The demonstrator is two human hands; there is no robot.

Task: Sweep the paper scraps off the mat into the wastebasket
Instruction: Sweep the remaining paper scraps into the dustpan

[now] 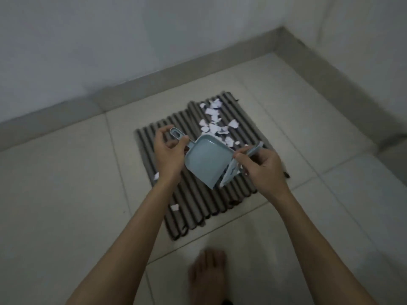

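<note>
A grey ribbed mat (pixel 198 199) lies on the tiled floor. White paper scraps (pixel 214 122) are heaped on its far part; single scraps (pixel 175 207) lie at its left edge. My left hand (pixel 168 155) holds the handle of a light blue dustpan (pixel 206 160) above the mat's middle. My right hand (pixel 261 167) grips a small matching brush (pixel 253 150), whose head hangs by the dustpan's right side. No wastebasket is in view.
Pale floor tiles (pixel 66 194) surround the mat. A grey skirting (pixel 123 95) and white walls close the far side and the right, meeting in a corner at the upper right. A bare foot (pixel 208 276) stands on the floor just before the mat.
</note>
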